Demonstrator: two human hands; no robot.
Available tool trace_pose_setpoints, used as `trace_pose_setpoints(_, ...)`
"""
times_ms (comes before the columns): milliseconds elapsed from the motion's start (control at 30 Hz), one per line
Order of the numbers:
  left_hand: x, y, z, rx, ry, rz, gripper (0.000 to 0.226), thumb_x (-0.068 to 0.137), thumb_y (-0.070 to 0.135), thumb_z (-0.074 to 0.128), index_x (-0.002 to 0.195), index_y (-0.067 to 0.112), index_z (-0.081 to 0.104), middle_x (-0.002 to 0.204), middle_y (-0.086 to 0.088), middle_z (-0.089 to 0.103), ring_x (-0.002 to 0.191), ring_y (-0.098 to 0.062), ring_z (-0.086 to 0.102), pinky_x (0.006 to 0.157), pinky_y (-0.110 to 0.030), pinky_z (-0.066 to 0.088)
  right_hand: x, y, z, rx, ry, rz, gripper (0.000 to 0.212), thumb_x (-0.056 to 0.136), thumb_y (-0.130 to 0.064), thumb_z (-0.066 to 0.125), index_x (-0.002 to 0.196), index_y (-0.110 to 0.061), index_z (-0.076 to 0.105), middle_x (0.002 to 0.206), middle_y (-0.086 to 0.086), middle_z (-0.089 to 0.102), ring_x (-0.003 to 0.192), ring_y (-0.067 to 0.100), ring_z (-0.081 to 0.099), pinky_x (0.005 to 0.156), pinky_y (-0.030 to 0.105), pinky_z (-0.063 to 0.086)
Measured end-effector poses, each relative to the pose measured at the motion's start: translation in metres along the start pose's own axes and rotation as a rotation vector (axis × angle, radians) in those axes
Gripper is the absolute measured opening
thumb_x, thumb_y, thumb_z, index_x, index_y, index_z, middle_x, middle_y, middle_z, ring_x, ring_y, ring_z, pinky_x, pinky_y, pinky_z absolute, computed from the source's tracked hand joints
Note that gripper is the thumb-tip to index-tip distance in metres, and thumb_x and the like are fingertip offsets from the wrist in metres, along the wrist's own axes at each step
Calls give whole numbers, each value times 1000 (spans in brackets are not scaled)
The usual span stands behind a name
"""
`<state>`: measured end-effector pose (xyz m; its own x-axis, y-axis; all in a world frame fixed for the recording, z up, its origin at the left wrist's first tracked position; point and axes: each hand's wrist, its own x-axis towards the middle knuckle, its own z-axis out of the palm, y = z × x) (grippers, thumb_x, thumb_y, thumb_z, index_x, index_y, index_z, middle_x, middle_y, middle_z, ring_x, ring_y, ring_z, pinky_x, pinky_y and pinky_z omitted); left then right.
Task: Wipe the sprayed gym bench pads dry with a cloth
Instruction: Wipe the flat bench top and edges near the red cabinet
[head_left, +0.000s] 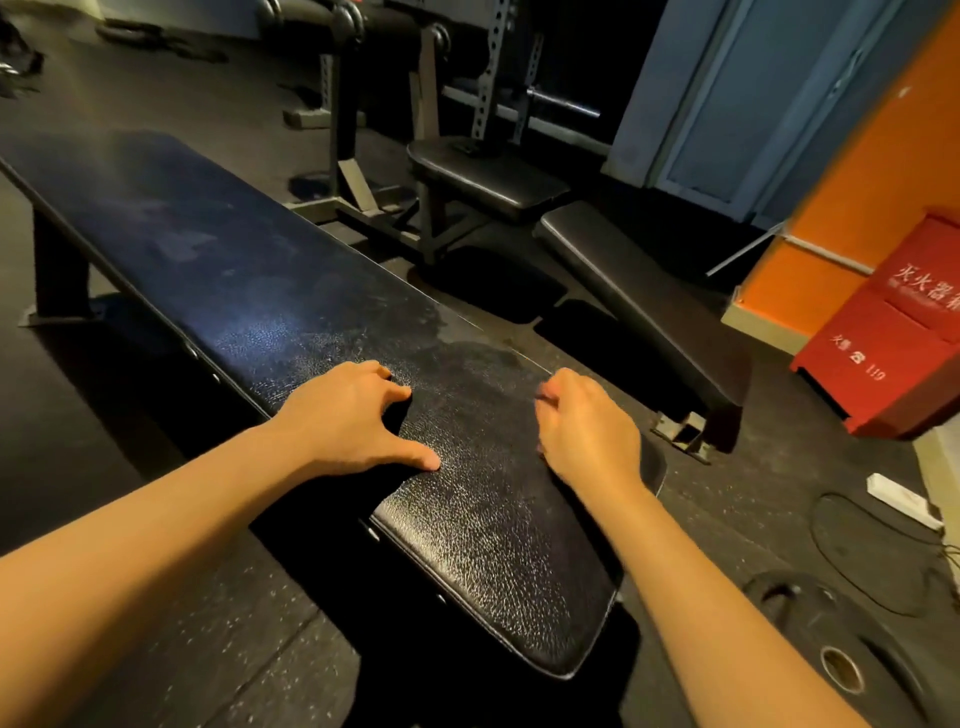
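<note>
Two bare forearms reach over the near end of the bench pad, which glistens with wet speckles. The left hand rests on it, grip wide and thumb splayed. The right hand beside it is curled narrow, on what I cannot tell. No cloth shows plainly. Wiping looks barely begun, and the next move calls for long strokes beyond the grips. There is a rubber floor, with a red cabinet well right of the right grip.
</note>
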<state>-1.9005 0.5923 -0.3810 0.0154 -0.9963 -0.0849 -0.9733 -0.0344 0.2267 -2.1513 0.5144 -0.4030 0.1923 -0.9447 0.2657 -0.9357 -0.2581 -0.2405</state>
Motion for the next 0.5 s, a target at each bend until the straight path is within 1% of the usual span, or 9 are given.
trace_pose_setpoints(67, 1, 1, 1, 38, -1, 11, 117, 48, 103, 46, 140, 33, 59, 142, 7, 50, 133, -17, 48, 99, -43, 50, -23, 44, -17, -40, 42, 83, 16, 102, -37, 50, 108, -27, 61, 103, -3, 65, 84, 25, 63, 67, 37, 48)
trace_pose_setpoints(100, 2, 1, 1, 49, 2, 15, 115, 48, 104, 45, 137, 33, 61, 140, 6, 51, 132, -17, 48, 97, -43, 50, -29, 57, -22, -72, 59, 105, 17, 102, -36, 50, 110, -25, 60, 103, -1, 66, 82, 25, 63, 66, 37, 48)
trace_pose_setpoints(167, 2, -1, 2, 40, -3, 18, 120, 44, 107, 37, 134, 31, 62, 139, 4, 51, 130, -18, 49, 97, -42, 50, -26, 58, -18, -144, 83, 128, 19, 102, -32, 52, 113, -19, 61, 105, 3, 66, 85, 28, 65, 66, 36, 46)
trace_pose_setpoints(200, 2, -1, 3, 27, -7, 23, 125, 41, 108, 33, 134, 30, 62, 140, 4, 50, 131, -18, 48, 98, -42, 50, -20, 47, -13, -160, 92, 144, 20, 102, -30, 53, 115, -17, 61, 108, 5, 66, 89, 30, 65, 68, 37, 47)
trace_pose_setpoints(267, 1, -1, 4, -3, -6, 27, 129, 39, 108, 31, 137, 30, 61, 143, 3, 48, 134, -18, 47, 103, -43, 49, -3, 12, 1, -116, 94, 165, 23, 102, -29, 51, 118, -15, 61, 114, 7, 66, 98, 31, 65, 76, 39, 49)
trace_pose_setpoints(300, 1, -1, 4, -14, -4, 28, 130, 38, 109, 31, 137, 30, 60, 144, 4, 47, 135, -18, 46, 104, -43, 48, 7, -8, 9, -74, 74, 155, 23, 102, -29, 51, 119, -16, 60, 117, 8, 65, 102, 31, 65, 80, 40, 48)
trace_pose_setpoints(367, 1, -1, 4, -21, 0, 28, 131, 38, 110, 30, 138, 31, 60, 147, 3, 45, 137, -18, 44, 106, -45, 47, 26, -45, 21, -9, -3, 76, 23, 103, -29, 51, 121, -16, 58, 119, 7, 64, 106, 30, 63, 82, 38, 46)
trace_pose_setpoints(433, 1, -2, 6, -33, -4, 24, 135, 38, 111, 31, 146, 33, 53, 154, 3, 41, 142, -19, 40, 111, -47, 44, 37, -65, 20, 81, -111, -9, 20, 103, -30, 50, 119, -20, 58, 111, 2, 66, 102, 27, 64, 81, 37, 45)
trace_pose_setpoints(500, 1, -3, 6, -49, -9, 22, 136, 38, 110, 32, 149, 33, 49, 158, 3, 37, 145, -19, 36, 113, -48, 42, 37, -56, 7, 226, -178, 5, 12, 100, -30, 51, 108, -29, 60, 89, -8, 71, 87, 14, 66, 80, 36, 50)
